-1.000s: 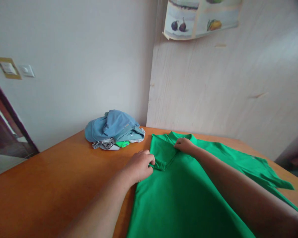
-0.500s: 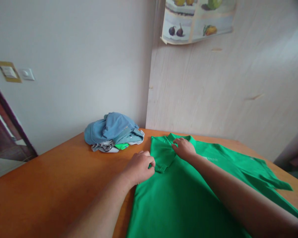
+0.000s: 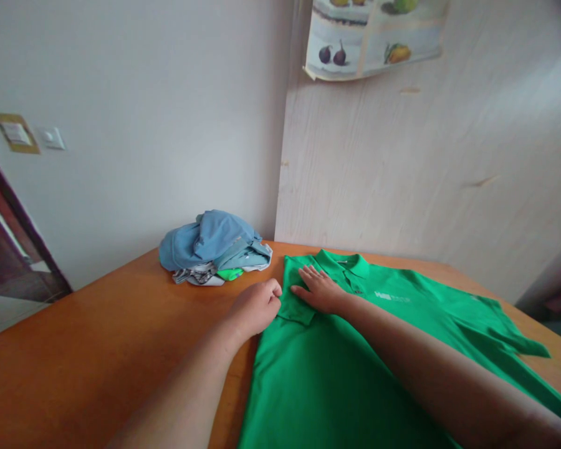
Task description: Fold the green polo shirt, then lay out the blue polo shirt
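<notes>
A green polo shirt (image 3: 346,368) lies spread on the table, collar at the far end and a pale printed logo on its chest. Its left sleeve is folded inward over the body, while the right sleeve stretches out to the right. At the shirt's left edge, my left hand (image 3: 257,307) is closed with fingers curled, pinching the cloth by the folded sleeve; the fingertips are partly hidden. My right hand (image 3: 320,291) rests flat on that folded sleeve, fingers spread, just left of the collar.
A crumpled pile of clothes (image 3: 210,246), blue on top, sits at the back left of the orange wooden table (image 3: 121,330). Behind stand a white wall (image 3: 144,125) and a pale wooden panel (image 3: 378,181) bearing a fruit picture (image 3: 374,47).
My right hand has moved left from beside the collar onto the folded sleeve, and its fingers have flattened out. My left hand has shifted slightly left along with the shirt's edge.
</notes>
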Motion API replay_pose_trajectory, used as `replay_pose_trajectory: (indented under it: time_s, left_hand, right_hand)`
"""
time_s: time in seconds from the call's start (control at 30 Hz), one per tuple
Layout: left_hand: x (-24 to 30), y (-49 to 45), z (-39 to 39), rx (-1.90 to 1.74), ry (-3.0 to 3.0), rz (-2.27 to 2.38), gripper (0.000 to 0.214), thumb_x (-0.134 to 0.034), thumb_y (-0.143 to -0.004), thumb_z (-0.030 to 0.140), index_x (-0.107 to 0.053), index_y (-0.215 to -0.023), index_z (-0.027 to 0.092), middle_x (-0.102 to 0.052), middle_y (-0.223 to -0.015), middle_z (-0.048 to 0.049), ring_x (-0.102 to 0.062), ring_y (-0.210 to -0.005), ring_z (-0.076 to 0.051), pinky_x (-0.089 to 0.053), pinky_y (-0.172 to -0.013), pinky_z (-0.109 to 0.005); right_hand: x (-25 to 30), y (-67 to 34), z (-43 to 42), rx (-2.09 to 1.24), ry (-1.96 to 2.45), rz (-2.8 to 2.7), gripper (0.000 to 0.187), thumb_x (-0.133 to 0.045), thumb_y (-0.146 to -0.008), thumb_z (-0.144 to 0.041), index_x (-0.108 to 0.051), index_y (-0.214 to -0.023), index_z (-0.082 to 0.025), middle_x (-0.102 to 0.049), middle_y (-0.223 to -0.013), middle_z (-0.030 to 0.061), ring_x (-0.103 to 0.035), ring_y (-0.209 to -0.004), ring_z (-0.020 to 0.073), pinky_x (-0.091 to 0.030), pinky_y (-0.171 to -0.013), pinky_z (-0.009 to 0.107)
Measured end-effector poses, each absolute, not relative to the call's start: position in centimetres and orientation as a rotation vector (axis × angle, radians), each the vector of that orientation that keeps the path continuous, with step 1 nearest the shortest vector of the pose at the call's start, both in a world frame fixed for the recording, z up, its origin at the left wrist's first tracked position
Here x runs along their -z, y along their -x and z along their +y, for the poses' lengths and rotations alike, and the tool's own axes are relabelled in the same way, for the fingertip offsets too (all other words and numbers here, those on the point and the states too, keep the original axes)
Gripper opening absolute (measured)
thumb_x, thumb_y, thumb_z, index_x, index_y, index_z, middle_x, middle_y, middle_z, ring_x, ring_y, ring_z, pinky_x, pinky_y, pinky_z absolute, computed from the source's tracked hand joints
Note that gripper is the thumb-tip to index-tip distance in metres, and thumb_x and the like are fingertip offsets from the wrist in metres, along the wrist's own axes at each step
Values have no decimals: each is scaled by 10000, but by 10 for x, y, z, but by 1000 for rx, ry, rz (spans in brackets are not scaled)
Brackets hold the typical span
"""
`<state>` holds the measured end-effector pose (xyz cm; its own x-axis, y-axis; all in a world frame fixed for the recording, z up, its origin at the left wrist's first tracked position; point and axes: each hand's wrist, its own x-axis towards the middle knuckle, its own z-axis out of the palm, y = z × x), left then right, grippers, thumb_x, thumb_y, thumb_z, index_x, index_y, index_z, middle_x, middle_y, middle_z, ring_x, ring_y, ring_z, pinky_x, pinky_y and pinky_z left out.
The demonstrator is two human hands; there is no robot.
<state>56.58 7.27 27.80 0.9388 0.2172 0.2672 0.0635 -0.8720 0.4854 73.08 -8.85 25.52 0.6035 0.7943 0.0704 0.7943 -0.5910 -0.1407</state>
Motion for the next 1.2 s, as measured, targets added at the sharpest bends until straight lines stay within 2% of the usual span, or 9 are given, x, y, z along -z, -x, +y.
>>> replay_pose_trajectory:
  time_s: [0.17,0.4,0.6,0.8,1.0,1.2]
  left_hand:
    - [-280,-567,81,-362,-2601,456,129,-488,-841,175,-608,-839,222,-682,-814,-9,-607,-760,-171,-331,-597,-260]
    - [-274,-562,77,-112,-2621,376,134,-611,-772,372,-636,-784,240,-647,-687,22,-581,-643,-167,-273,-527,-258]
    - [-288,-553,71,-48,-2735,424,45,-605,-700,259,-649,-706,251,-643,-634,20,-578,-631,-180,-268,-552,-276]
    - [-295,-553,68,-124,-2728,430,61,-605,-736,294,-626,-768,247,-651,-697,19,-579,-655,-181,-308,-573,-278]
    - [-293,-559,61,-568,-2718,120,126,-564,-781,204,-627,-889,226,-677,-918,-7,-613,-836,-172,-409,-702,-270]
    - [-280,-561,56,-447,-2845,-117,93,-623,-804,267,-696,-856,242,-669,-907,-28,-618,-902,-210,-428,-766,-301]
  right_hand:
    - [-249,-728,-85,-123,2669,-1350,809,-310,-964,-689,-307,-1568,-151,-231,-1642,152,-175,-1517,327,-181,-1205,508]
    - [-257,-731,-54,-80,2685,-1278,659,-252,-1031,-536,-332,-1552,-140,-288,-1628,142,-196,-1515,297,-220,-1196,443]
    - [-246,-723,-40,-90,2710,-1225,724,-248,-1021,-570,-272,-1573,-102,-222,-1643,174,-137,-1525,324,-153,-1211,503]
    - [-248,-722,-39,-109,2705,-1212,724,-245,-1020,-571,-266,-1576,-107,-214,-1647,164,-121,-1529,307,-148,-1213,496]
    - [-261,-715,-51,-90,2686,-1193,726,-277,-1017,-563,-288,-1566,-87,-226,-1640,176,-129,-1527,318,-174,-1203,499]
    - [-255,-700,-94,-30,2630,-1240,742,-359,-1000,-560,-301,-1563,-80,-227,-1637,176,-135,-1525,323,-173,-1217,487]
